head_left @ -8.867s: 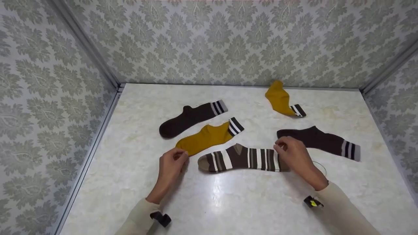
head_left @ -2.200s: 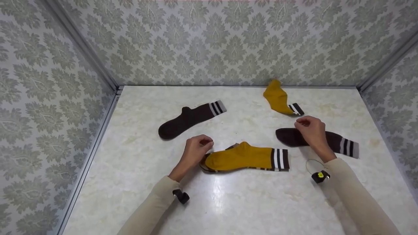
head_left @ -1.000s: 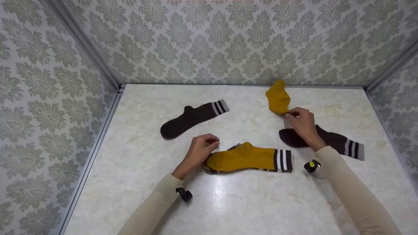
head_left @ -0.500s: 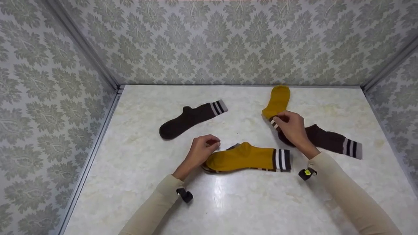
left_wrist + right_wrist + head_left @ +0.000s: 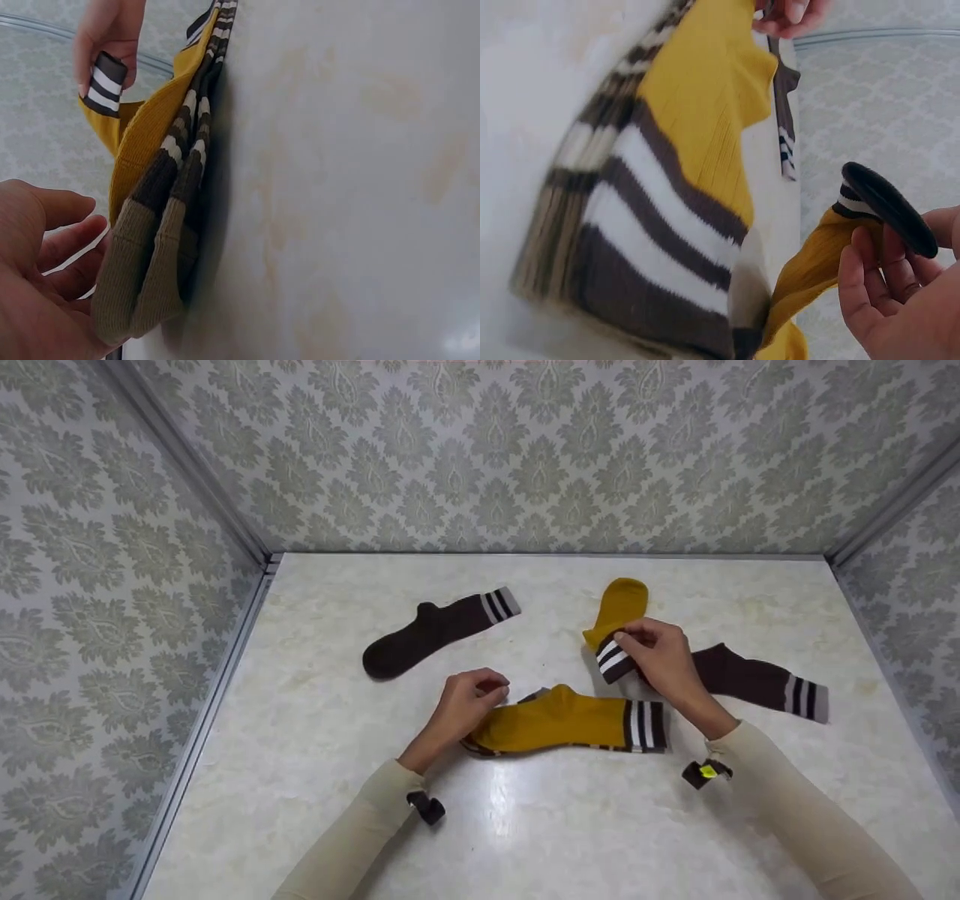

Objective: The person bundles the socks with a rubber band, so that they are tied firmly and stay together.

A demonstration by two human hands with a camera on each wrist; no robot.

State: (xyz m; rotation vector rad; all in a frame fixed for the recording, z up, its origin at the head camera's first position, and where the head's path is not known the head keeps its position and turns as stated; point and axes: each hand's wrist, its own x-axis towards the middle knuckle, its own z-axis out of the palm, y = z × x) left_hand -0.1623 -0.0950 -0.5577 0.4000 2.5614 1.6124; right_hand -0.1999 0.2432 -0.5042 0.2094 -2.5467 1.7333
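Observation:
My right hand (image 5: 666, 660) pinches a mustard sock (image 5: 621, 600) by its dark cuff with white stripes. The cuff is raised; the toe points at the back wall. A second mustard sock (image 5: 570, 724) lies flat, toe left, on top of brown, white and tan striped socks (image 5: 127, 262), mostly hidden in the head view. At the toe end of this stack is my left hand (image 5: 465, 705), fingers loosely bent and holding nothing. In the left wrist view its fingers are close beside the tan toes; whether they touch I cannot tell.
One dark brown sock with a grey striped cuff (image 5: 420, 637) lies at the back left of the marbled table (image 5: 570, 825). Its look-alike (image 5: 750, 679) lies at the right, partly behind my right hand. Patterned walls (image 5: 495, 457) stand at the back and sides.
The near mustard sock was laid over the striped ones. Since then my right hand has gripped the far mustard sock's cuff and drawn it left and nearer. The left hand has barely moved lately.

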